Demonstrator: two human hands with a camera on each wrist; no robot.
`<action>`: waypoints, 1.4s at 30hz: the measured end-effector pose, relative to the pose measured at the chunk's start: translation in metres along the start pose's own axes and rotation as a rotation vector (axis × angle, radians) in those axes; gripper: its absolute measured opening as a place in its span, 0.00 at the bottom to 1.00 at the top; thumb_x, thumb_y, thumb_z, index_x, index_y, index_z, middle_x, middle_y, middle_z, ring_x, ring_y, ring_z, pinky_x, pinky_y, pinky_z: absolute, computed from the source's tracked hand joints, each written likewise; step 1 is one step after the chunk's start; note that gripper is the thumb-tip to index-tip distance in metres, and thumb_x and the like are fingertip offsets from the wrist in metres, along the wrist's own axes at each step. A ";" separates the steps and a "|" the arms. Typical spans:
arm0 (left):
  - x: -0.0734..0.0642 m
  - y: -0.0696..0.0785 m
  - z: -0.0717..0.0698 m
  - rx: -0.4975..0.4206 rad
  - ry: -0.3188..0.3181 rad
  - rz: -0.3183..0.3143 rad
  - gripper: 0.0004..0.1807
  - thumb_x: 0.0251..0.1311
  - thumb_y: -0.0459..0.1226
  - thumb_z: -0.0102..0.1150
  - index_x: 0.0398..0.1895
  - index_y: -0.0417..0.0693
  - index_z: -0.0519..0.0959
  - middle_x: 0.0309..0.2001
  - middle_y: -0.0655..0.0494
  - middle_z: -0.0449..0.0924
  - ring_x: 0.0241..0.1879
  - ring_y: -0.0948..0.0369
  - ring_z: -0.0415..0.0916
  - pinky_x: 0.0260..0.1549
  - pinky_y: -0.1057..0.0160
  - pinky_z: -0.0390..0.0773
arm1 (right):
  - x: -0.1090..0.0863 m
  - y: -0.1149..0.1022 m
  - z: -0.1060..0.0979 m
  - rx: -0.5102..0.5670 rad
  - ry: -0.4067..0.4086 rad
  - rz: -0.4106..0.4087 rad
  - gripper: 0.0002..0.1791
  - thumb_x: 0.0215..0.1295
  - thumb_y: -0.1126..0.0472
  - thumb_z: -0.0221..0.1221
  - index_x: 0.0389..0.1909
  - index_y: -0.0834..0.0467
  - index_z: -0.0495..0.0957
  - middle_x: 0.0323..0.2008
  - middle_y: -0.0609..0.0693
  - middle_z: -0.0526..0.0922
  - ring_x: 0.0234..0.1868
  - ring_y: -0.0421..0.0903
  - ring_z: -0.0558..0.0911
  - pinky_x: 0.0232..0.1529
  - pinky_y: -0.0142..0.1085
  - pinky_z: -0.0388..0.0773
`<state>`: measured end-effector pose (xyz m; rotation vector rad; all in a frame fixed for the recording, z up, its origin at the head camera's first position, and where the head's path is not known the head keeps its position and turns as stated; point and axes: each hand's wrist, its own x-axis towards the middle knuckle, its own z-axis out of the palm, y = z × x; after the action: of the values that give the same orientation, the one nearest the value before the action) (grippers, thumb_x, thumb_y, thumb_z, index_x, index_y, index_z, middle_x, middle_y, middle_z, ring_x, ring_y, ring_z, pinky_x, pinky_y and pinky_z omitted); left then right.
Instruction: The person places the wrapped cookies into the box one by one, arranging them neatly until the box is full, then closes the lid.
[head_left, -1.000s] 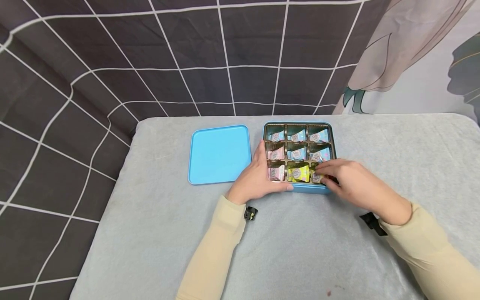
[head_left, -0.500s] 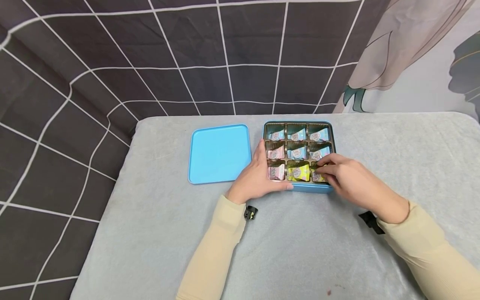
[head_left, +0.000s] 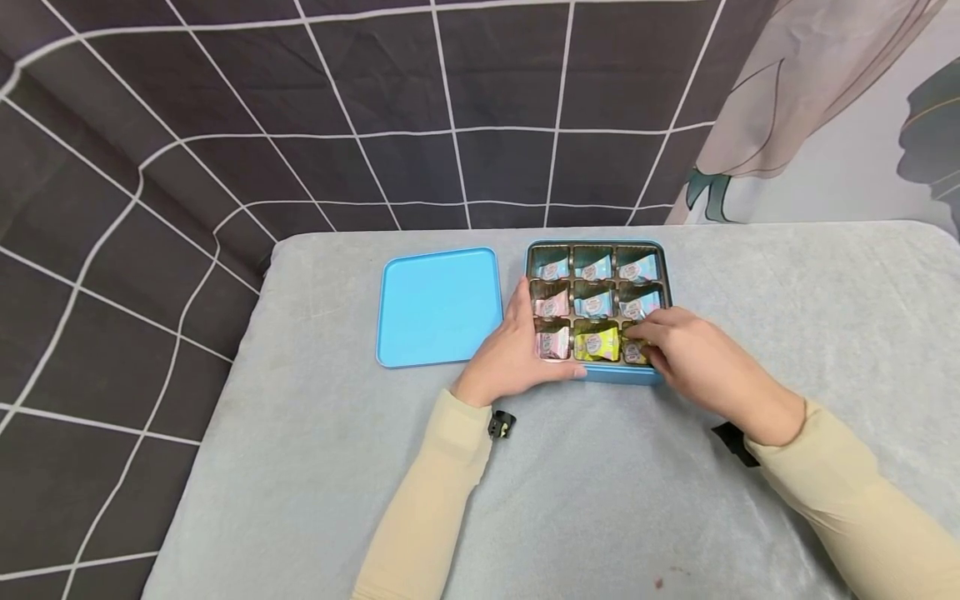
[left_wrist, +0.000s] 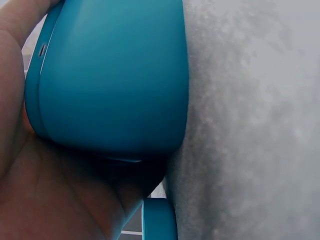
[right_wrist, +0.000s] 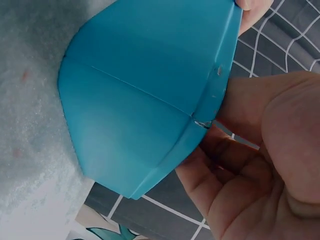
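Observation:
A blue tin (head_left: 622, 376) stands uncovered, with a gold divided tray (head_left: 573, 287) inside. Small wrapped candies lie in its compartments: blue ones (head_left: 595, 268), pink ones (head_left: 552, 306) and a yellow one (head_left: 597, 343). My left hand (head_left: 510, 354) lies against the tin's front left corner, its fingers straight along the left side and the thumb along the front. My right hand (head_left: 693, 358) reaches over the front right corner and pinches the wrapped candy (head_left: 635, 353) in that compartment. In the right wrist view the tin's wall hides the fingertips.
The light blue lid (head_left: 438, 308) lies flat just left of the tin. Both are near the back edge of the grey cloth-covered table (head_left: 315, 467). Behind hangs a dark curtain with white grid lines (head_left: 405, 92), and a patterned curtain (head_left: 817, 125) at the right.
My right hand's fingers have shifted slightly within the front right compartment, and its wrist has moved a little left. The left hand, tin and lid stay where they were.

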<state>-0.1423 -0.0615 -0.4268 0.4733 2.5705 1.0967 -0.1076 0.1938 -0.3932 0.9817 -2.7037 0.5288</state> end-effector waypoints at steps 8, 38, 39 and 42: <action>-0.001 0.000 0.000 0.006 -0.003 0.002 0.77 0.46 0.65 0.73 0.80 0.49 0.24 0.81 0.51 0.24 0.79 0.59 0.32 0.70 0.51 0.58 | -0.001 0.001 0.000 -0.004 0.018 0.023 0.14 0.51 0.80 0.66 0.40 0.67 0.86 0.34 0.57 0.87 0.38 0.56 0.80 0.41 0.48 0.78; -0.003 0.001 -0.001 0.001 -0.004 -0.001 0.77 0.46 0.65 0.73 0.80 0.49 0.24 0.81 0.51 0.24 0.79 0.58 0.33 0.70 0.50 0.60 | 0.000 0.000 0.000 -0.091 0.025 -0.011 0.12 0.48 0.80 0.68 0.34 0.66 0.85 0.30 0.56 0.87 0.33 0.54 0.79 0.34 0.46 0.78; -0.003 0.001 -0.001 0.001 -0.004 0.000 0.77 0.46 0.65 0.73 0.80 0.49 0.24 0.81 0.51 0.24 0.79 0.58 0.33 0.70 0.50 0.60 | 0.000 0.001 0.000 -0.091 0.027 -0.013 0.12 0.48 0.80 0.68 0.34 0.66 0.85 0.30 0.56 0.87 0.33 0.54 0.79 0.34 0.46 0.78; -0.002 0.001 -0.001 -0.001 -0.004 0.001 0.77 0.46 0.65 0.73 0.80 0.49 0.23 0.81 0.51 0.24 0.79 0.58 0.33 0.69 0.50 0.60 | 0.000 0.001 0.000 -0.088 0.029 -0.019 0.13 0.47 0.80 0.69 0.34 0.66 0.85 0.30 0.56 0.87 0.33 0.54 0.79 0.35 0.46 0.78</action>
<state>-0.1402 -0.0621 -0.4248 0.4762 2.5665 1.0964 -0.1083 0.1941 -0.3932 0.9677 -2.6645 0.4137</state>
